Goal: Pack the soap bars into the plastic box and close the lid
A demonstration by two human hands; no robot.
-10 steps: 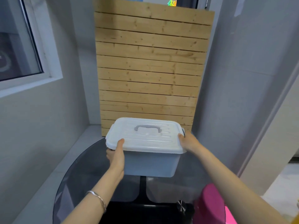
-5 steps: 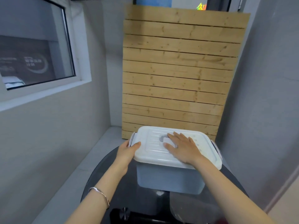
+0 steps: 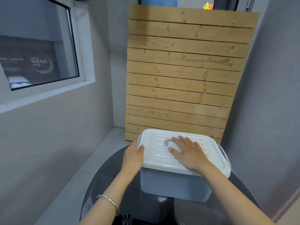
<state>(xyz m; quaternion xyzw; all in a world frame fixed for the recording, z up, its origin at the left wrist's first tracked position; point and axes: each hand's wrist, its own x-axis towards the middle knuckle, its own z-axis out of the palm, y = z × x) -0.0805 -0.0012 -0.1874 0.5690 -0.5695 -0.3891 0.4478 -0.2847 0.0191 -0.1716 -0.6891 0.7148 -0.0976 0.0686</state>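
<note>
The left hand (image 3: 133, 157) grips the 9 o'clock end of the lid (image 3: 155, 153), thumb on top. Its fingers wrap out of sight round the edge, right by the grey end latch (image 3: 139, 142). The right hand (image 3: 189, 154) lies flat and relaxed on the lid's middle. It comes in from 5 o'clock, holds nothing, and its fingertips partly cover the recessed grey handle (image 3: 167, 141).

The lid sits on the plastic box (image 3: 170, 184). No soap bars are visible, and whether any are inside cannot be told through the cloudy wall. The step looks like closing.

To do it well, keep the flat palm pressing straight down so the lid seats evenly. Then swing up the 9 o'clock latch while the box is pinned. The second latch (image 3: 224, 154) at 3 o'clock looks to be standing out from the lid, so it probably needs the same. Uneven pressure could leave one corner riding high, or slide the box on the smooth top.

The box stands on a round, dark glass table (image 3: 103, 181), toward its 12 o'clock edge. Just behind it at 12 o'clock, a slatted pine panel (image 3: 181, 70) leans against grey walls. A white-framed window (image 3: 35, 57) sits up at 10 o'clock. A silver bangle (image 3: 110, 200) circles the left wrist.
</note>
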